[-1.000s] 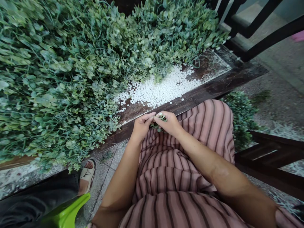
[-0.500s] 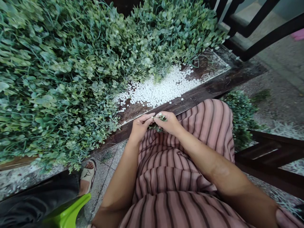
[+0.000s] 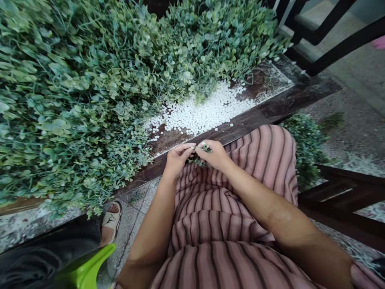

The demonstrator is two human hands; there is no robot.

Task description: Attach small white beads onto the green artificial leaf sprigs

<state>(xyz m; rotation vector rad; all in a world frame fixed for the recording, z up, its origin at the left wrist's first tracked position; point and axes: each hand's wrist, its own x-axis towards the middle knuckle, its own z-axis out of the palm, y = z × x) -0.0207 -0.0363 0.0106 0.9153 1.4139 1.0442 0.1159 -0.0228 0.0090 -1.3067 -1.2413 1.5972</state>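
Note:
My left hand (image 3: pixel 177 159) and my right hand (image 3: pixel 215 155) meet above my lap, at the table's front edge. Both are closed in a pinch, fingertips touching. A sprig of artificial green leaves (image 3: pixel 198 161) is in my right hand, with leaves showing between its fingers and below. A tiny pale piece, seemingly a small white bead, is pinched at my left fingertips; the fingers mostly hide it. Just beyond my hands, a loose pile of small white beads (image 3: pixel 200 114) lies on the dark wooden table (image 3: pixel 270 100). Artificial foliage (image 3: pixel 99 92) is heaped behind and left of it.
A dark wooden chair frame (image 3: pixel 319 44) stands at the upper right, and another wooden frame (image 3: pixel 339 200) at the right. More foliage (image 3: pixel 306 148) is beside my knee. At lower left are another person's sandalled foot (image 3: pixel 110 222) and a lime-green plastic piece (image 3: pixel 90 267).
My hands stay almost in place, with only a slight shift of the fingertips around the sprig and the pale piece. The view has moved very slightly.

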